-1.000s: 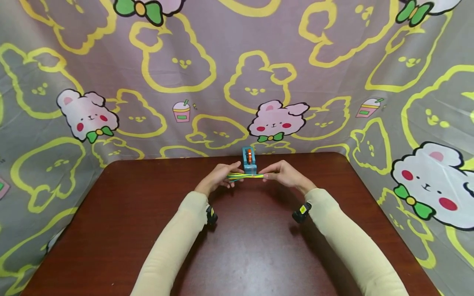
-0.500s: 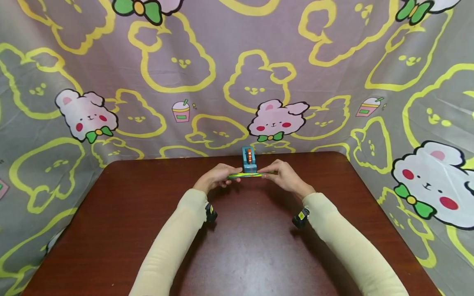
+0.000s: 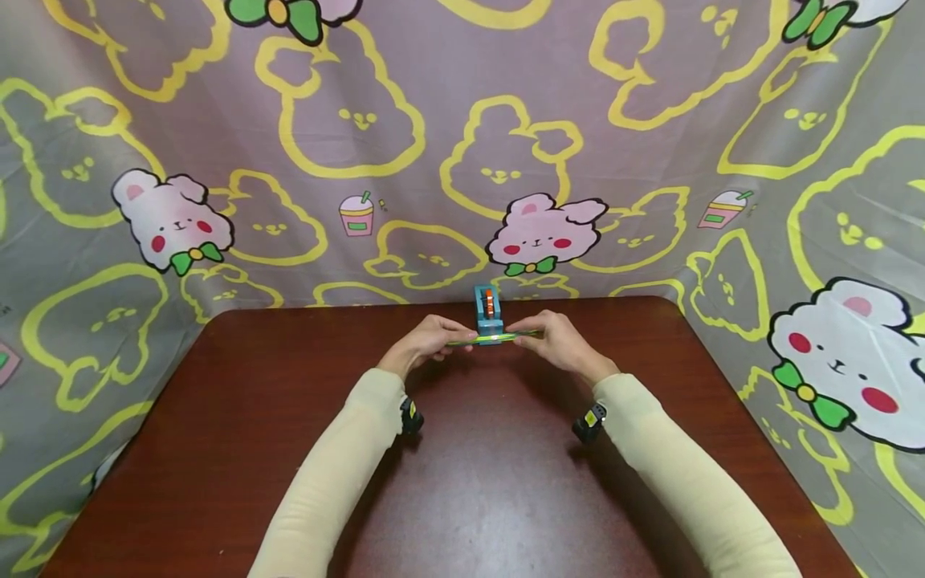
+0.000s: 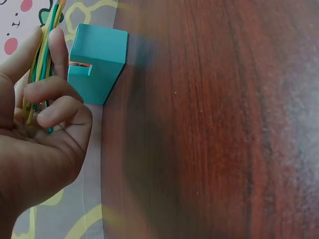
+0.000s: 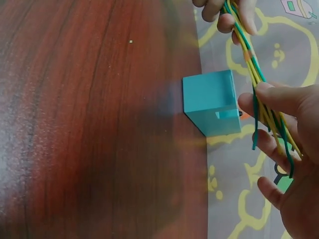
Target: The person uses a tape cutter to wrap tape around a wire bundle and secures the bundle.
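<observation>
A bundle of thin yellow and green wires (image 3: 495, 338) is stretched sideways between my hands, above the far part of the table. My left hand (image 3: 431, 339) pinches one end between thumb and fingers, the other fingers curled below. My right hand (image 3: 555, 340) pinches the opposite end; loose wire tips (image 5: 290, 169) fan out past its fingers in the right wrist view. A small orange patch (image 5: 247, 55) shows on the bundle between the hands. Right behind the wires stands a teal tape dispenser (image 3: 491, 327) with an orange-cored roll, its front edge overlapped by the bundle.
The dark red-brown wooden table (image 3: 462, 449) ends just behind the dispenser. A patterned cloth (image 3: 405, 265) with yellow outlines and white rabbit faces hangs along the back and sides. Small black cameras sit on both wrists.
The fanned wire ends by my left hand no longer show, and an end now sticks out past my right fingers. The bundle sits slightly nearer the dispenser. The dispenser stays in place.
</observation>
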Action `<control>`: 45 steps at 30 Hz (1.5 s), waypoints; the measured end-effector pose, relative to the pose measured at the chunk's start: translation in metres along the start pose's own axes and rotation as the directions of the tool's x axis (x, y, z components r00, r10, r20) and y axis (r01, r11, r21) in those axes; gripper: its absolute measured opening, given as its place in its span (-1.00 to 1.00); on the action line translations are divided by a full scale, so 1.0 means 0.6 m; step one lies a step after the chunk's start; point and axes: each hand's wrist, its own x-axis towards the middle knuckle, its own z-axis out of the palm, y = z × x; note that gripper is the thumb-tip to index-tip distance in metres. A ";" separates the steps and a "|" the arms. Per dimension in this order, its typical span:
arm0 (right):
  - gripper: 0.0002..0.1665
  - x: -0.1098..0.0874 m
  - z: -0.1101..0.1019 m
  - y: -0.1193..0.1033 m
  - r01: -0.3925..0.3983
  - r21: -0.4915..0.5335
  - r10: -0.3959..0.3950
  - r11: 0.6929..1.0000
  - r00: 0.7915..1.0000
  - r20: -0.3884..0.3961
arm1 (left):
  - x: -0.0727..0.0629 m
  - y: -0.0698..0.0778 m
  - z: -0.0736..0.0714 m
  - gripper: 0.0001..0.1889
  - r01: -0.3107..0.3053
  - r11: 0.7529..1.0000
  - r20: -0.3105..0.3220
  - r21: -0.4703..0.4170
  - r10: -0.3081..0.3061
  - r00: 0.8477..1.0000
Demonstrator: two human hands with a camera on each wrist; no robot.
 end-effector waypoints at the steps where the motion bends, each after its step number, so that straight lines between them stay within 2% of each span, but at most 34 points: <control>1: -0.74 0.001 -0.001 -0.001 -0.015 0.013 0.015 1.000 1.000 0.009 | 0.000 0.000 0.001 -0.79 -0.007 1.000 -0.009 0.003 0.007 1.000; 6: -0.76 0.008 -0.005 0.001 -0.079 0.096 0.074 0.992 0.996 0.055 | -0.003 -0.001 0.005 -0.82 -0.044 0.998 -0.052 0.046 0.046 0.998; 9: -0.72 0.012 -0.006 0.006 -0.118 0.135 0.112 0.984 0.992 0.058 | -0.005 -0.001 0.008 -0.83 -0.091 0.991 -0.075 0.100 0.098 0.992; 13: -0.62 0.020 -0.006 0.015 -0.182 0.189 0.180 0.965 0.983 0.027 | -0.005 -0.003 0.014 -0.84 -0.201 0.960 -0.093 0.197 0.222 0.971; 16: -0.58 0.026 -0.005 0.024 -0.246 0.222 0.247 0.944 0.969 0.022 | -0.004 -0.004 0.017 -0.85 -0.266 0.936 -0.105 0.231 0.296 0.949; 20: -0.52 0.032 -0.004 0.033 -0.327 0.264 0.307 0.907 0.945 0.117 | -0.004 -0.002 0.020 -0.87 -0.301 0.926 -0.119 0.228 0.333 0.935; 22: -0.47 0.034 -0.006 0.037 -0.349 0.283 0.305 0.893 0.934 0.188 | -0.004 -0.002 0.020 -0.88 -0.311 0.921 -0.124 0.233 0.346 0.930; 25: -0.47 0.038 -0.010 0.041 -0.335 0.293 0.261 0.896 0.929 0.264 | -0.003 -0.002 0.019 -0.88 -0.326 0.910 -0.136 0.255 0.367 0.920; 28: -0.51 0.044 -0.014 0.045 -0.307 0.310 0.217 0.900 0.931 0.294 | -0.002 -0.002 0.019 -0.87 -0.335 0.900 -0.152 0.279 0.386 0.910; 31: -0.56 0.048 -0.015 0.045 -0.304 0.336 0.200 0.891 0.929 0.311 | -0.002 -0.002 0.021 -0.87 -0.325 0.896 -0.168 0.302 0.386 0.907; 37: -0.61 0.060 -0.016 0.042 -0.311 0.367 0.200 0.876 0.929 0.311 | -0.004 -0.001 0.020 -0.86 -0.303 0.902 -0.189 0.307 0.370 0.910; 42: -0.66 0.065 -0.018 0.034 -0.285 0.361 0.193 0.888 0.943 0.270 | -0.006 0.011 0.014 -0.86 -0.279 0.900 -0.193 0.334 0.355 0.915; 45: -0.69 0.063 -0.017 0.028 -0.278 0.374 0.197 0.885 0.950 0.242 | -0.008 0.019 0.013 -0.84 -0.261 0.894 -0.196 0.363 0.347 0.917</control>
